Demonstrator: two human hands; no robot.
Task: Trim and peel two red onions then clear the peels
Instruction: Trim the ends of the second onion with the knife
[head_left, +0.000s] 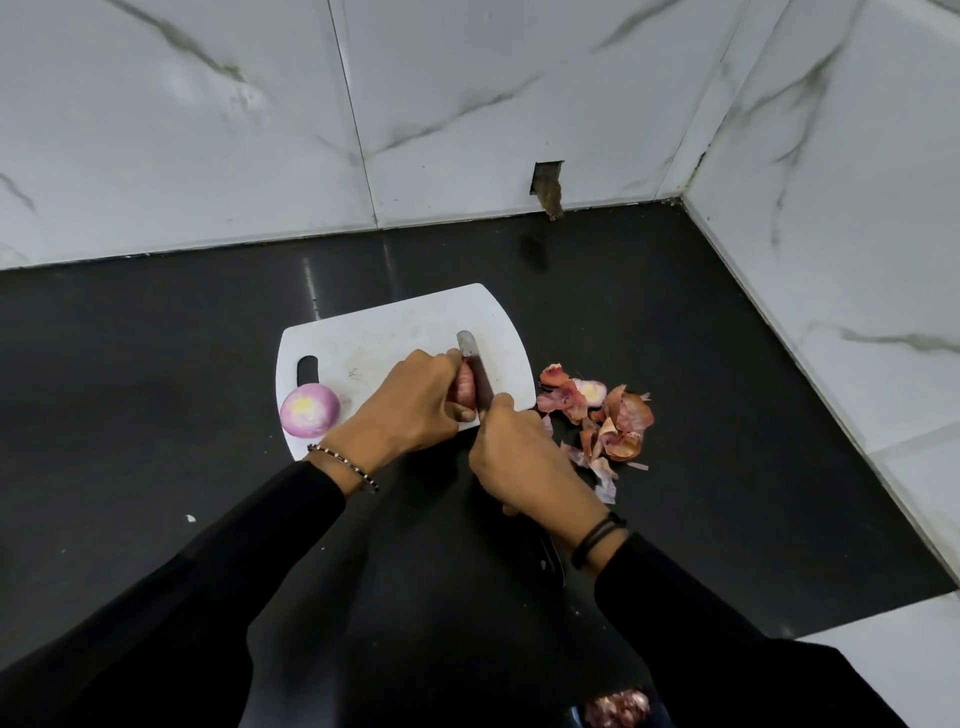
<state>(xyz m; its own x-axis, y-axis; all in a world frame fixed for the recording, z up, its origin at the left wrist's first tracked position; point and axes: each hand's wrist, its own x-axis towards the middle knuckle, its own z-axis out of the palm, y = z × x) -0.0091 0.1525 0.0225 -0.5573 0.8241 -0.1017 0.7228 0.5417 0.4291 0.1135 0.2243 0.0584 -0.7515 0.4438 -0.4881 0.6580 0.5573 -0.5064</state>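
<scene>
Black counter (156, 364) runs under both your hands, w/ the white cutting board (395, 322) lying beneath and beyond your left hand (410, 405). That hand is curled over the second red onion (465, 387) – fingers wrapped round it, holding it on the board's near-right part. Your right hand (524, 457) sits just beside it, closed round the knife (469, 345) handle; the blade stands against the onion's right side, tip poking past your left fingers. Peel pile (602, 421) lies on the counter just right of your right hand, off the board. Peeled onion (310, 409) rests at the board's edge, left of your left wrist – clear of both hands.
</scene>
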